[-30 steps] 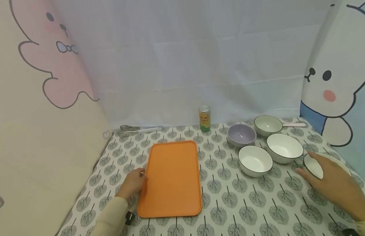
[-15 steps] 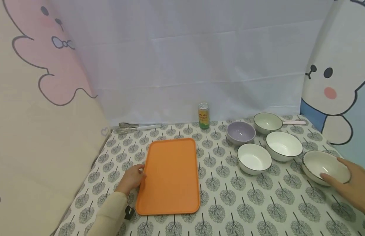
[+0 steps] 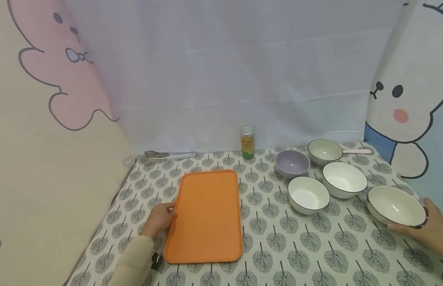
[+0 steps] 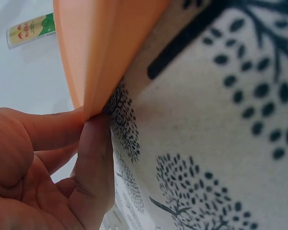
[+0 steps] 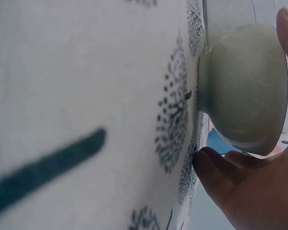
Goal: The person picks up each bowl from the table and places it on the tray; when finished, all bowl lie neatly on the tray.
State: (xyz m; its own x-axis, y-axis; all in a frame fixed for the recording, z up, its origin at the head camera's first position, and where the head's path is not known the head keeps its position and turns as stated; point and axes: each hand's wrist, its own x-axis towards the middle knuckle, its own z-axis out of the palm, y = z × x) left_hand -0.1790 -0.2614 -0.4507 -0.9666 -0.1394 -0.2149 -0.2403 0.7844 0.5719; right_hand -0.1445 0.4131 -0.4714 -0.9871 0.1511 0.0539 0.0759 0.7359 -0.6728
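My left hand (image 3: 159, 219) pinches the left edge of an orange tray (image 3: 207, 218) that lies on the patterned cloth. In the left wrist view the thumb and a finger meet at the tray's rim (image 4: 103, 72). At far right, a white dark-rimmed bowl (image 3: 394, 206) stands upright on the cloth. My right hand (image 3: 428, 230) is at the bowl's right side, thumb toward its near rim. The right wrist view has the fingers (image 5: 213, 172) spread beside the bowl (image 5: 249, 91), low by the cloth, with the thumb across from them near the rim.
Two white bowls (image 3: 308, 194) (image 3: 344, 178), a purple bowl (image 3: 292, 163) and a pale green bowl (image 3: 325, 151) stand at right. A pink handle (image 3: 357, 151) shows beside the green one. A can (image 3: 247, 143) and a whisk (image 3: 157, 154) are at the back.
My right hand has shifted from over the far-right bowl to its right side, uncovering the bowl. The bowl has barely moved. My left hand stays at the tray's edge.
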